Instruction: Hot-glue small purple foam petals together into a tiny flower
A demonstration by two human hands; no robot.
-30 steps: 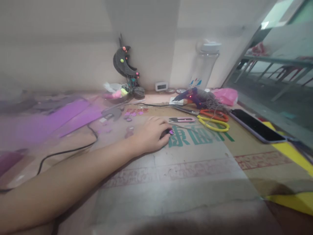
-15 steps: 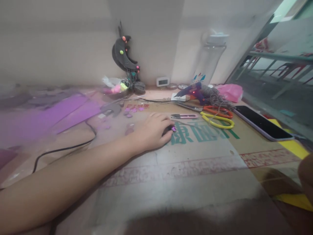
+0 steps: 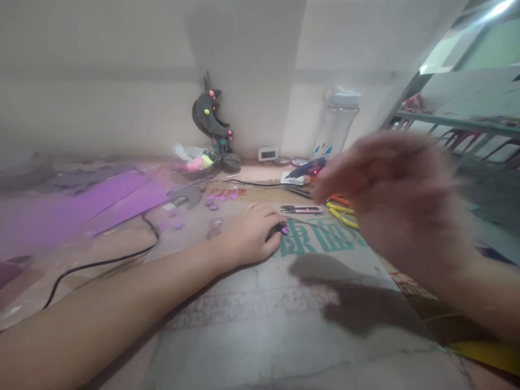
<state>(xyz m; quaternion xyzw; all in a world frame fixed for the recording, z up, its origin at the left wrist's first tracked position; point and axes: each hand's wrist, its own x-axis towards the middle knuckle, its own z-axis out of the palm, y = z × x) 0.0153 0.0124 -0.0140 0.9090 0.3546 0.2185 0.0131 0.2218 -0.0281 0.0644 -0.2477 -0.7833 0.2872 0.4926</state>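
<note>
My left hand [image 3: 254,235] rests on the translucent sheet over the printed cardboard, its fingers curled down. A small purple piece [image 3: 285,230] pokes out at its fingertips. My right hand [image 3: 402,200] is raised above the right side of the table, smeared by motion, so whether it holds anything does not show. Behind it, partly covered, are a dark blue glue gun [image 3: 309,169] with a red light and scissors with yellow and orange handles [image 3: 344,216]. Thread snips [image 3: 300,209] lie just beyond my left fingertips.
Purple sheets [image 3: 117,200] and small purple cut-outs [image 3: 221,198] lie at the left, near a black cord [image 3: 101,250]. Along the wall stand a dark crescent ornament with coloured beads [image 3: 207,116], a small white digital display [image 3: 268,154] and a clear bottle [image 3: 337,127].
My right hand has come up from the lower right edge into view, now hiding the phone, the pink bag and part of the scissors. My left hand stays on the sheet; the view has tilted up slightly.
</note>
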